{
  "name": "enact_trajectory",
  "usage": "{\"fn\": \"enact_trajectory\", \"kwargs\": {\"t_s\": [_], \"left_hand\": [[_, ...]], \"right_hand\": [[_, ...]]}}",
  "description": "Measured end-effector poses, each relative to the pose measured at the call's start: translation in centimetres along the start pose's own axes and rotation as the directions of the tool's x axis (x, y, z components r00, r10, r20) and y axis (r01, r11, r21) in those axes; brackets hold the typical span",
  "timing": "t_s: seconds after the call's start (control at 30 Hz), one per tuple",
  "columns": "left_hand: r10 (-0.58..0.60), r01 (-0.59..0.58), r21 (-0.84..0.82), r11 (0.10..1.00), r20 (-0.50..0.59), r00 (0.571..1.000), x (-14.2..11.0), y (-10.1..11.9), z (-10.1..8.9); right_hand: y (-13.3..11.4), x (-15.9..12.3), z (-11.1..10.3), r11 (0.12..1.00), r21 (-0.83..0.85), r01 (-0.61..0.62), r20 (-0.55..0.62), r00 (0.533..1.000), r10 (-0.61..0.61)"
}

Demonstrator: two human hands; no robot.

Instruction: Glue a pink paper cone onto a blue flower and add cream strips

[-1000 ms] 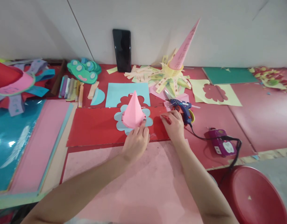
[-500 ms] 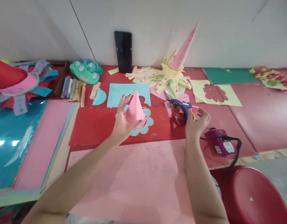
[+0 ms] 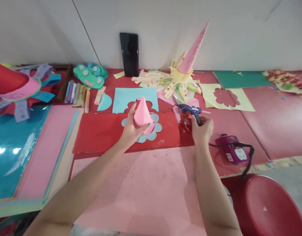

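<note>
At two o'clock from the view's centre, a yellow paper strip [image 3: 184, 90] is showing "BB", or maybe "88", above a star. At one o'clock, the tall pink paper cone [image 3: 193, 50] is carrying dark handwriting, too unclear for reading. At nine o'clock, a lilac paper strip [image 3: 22, 110] is bearing a star.

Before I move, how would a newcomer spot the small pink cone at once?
Find the red board. On it lies a blue flower. Over that, in the left hand, is the small cone, plain where the tall cone behind is lettered.
</note>
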State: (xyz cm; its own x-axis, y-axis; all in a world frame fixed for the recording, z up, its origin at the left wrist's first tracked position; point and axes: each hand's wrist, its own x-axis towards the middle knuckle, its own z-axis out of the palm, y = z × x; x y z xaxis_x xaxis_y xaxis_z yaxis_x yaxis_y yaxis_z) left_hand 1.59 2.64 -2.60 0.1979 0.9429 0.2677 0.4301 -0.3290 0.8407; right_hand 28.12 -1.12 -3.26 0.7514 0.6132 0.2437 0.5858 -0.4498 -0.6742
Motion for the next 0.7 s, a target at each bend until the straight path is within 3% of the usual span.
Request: {"fn": "enact_trajectory", "kwargs": {"t_s": [0.2,0.37,0.47,0.6,0.7], "left_hand": [[-0.029,0.032,-0.047,0.998,0.054,0.998,0.0,-0.3,0.0],[-0.101,0.109,-0.147,0.983,0.064,0.993,0.1,-0.2,0.2],[-0.122,0.132,-0.187,0.973,0.065,0.990,0.1,-0.2,0.2],[-0.134,0.143,-0.178,0.974,0.060,0.989,0.2,-0.1,0.2],[-0.122,0.131,-0.191,0.973,0.056,0.991,0.2,-0.1,0.2]], "right_hand": [[0.4,0.4,0.1,0.993,-0.122,-0.004,0.099,0.995,0.017],[0.0,0.0,-0.2,0.996,-0.068,0.057,-0.047,0.997,-0.061],[-0.8,-0.7,-0.7,0.982,0.076,0.174,-0.042,0.984,-0.171],[-1.6,-1.5,-0.7,0.879,0.266,0.396,0.058,0.903,-0.425],[-1.5,-1.7,-0.3,0.813,0.324,0.484,0.074,0.844,-0.532]]}}
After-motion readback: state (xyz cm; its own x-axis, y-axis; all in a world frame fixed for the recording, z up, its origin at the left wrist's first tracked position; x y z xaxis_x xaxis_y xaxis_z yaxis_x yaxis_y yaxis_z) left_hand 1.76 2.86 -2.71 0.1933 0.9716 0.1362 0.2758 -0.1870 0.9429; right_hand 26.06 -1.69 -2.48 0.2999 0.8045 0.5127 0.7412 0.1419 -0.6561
